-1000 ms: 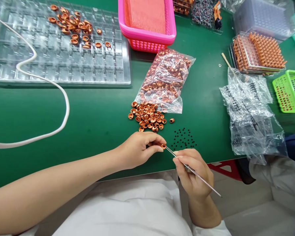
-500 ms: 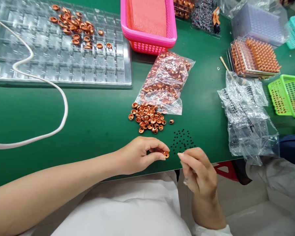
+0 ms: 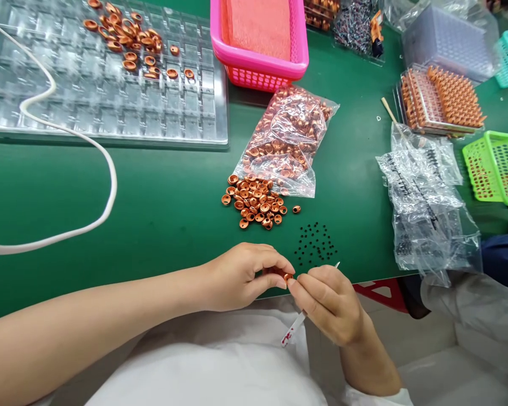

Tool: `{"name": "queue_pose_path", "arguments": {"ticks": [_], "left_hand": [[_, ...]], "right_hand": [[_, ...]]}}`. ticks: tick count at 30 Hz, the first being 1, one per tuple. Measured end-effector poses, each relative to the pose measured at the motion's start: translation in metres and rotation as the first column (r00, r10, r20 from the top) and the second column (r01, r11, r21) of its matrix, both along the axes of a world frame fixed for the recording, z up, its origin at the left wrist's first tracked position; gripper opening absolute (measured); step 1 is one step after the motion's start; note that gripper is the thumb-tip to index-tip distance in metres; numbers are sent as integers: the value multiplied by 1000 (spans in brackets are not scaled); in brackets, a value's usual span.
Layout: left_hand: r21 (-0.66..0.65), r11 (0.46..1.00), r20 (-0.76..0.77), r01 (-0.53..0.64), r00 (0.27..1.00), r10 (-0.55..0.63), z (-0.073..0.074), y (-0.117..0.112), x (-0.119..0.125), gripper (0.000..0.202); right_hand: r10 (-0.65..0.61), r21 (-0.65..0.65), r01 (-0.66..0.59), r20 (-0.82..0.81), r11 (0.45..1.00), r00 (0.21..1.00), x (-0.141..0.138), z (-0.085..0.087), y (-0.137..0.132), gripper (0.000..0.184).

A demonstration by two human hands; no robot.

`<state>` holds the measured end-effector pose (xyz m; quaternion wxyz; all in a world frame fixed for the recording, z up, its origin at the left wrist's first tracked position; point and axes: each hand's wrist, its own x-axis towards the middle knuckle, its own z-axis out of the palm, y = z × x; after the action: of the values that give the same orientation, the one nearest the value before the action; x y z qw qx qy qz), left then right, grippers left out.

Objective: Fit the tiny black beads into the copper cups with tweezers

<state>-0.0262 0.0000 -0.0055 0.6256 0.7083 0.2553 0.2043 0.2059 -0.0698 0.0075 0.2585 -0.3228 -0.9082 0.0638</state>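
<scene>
My left hand (image 3: 248, 277) pinches a small copper-coloured cup-shaped ring (image 3: 288, 277) between thumb and fingers, just over the table's near edge. My right hand (image 3: 332, 304) has its fingertips against that same ring. Held across its palm is a slim white pointed tool (image 3: 294, 329), with red marks at the blunt end and its tip up beyond the knuckles; the middle is hidden. Past the hands lie scattered tiny black pieces (image 3: 315, 243). A loose heap of copper-coloured rings (image 3: 256, 202) sits farther off, at the mouth of a clear bag (image 3: 285, 138) full of more.
Clear compartment trays (image 3: 152, 118) with copper rings lie at the back left, crossed by a white cable (image 3: 108, 169). A pink basket (image 3: 262, 67) stands behind the bag. On the right are plastic bags (image 3: 423, 225), a green basket (image 3: 493, 169) and trays of orange parts (image 3: 455, 101).
My right hand has come left and turned, and its fingertips now meet the ring in my left hand. The white tool now shows in it. My left hand has dropped slightly nearer me.
</scene>
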Motion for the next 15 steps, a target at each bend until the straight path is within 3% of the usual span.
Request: {"name": "queue_pose_path", "arguments": {"ticks": [5,15], "left_hand": [[26,999,14,20,1000,-20,0,-2,0,15],[72,997,30,-22,999,20,2,-5,0,16]], "right_hand": [[51,-43,-50,22,998,998,-1,5,1,30],[83,21,-84,12,996,996,-3,5,2,29]]}}
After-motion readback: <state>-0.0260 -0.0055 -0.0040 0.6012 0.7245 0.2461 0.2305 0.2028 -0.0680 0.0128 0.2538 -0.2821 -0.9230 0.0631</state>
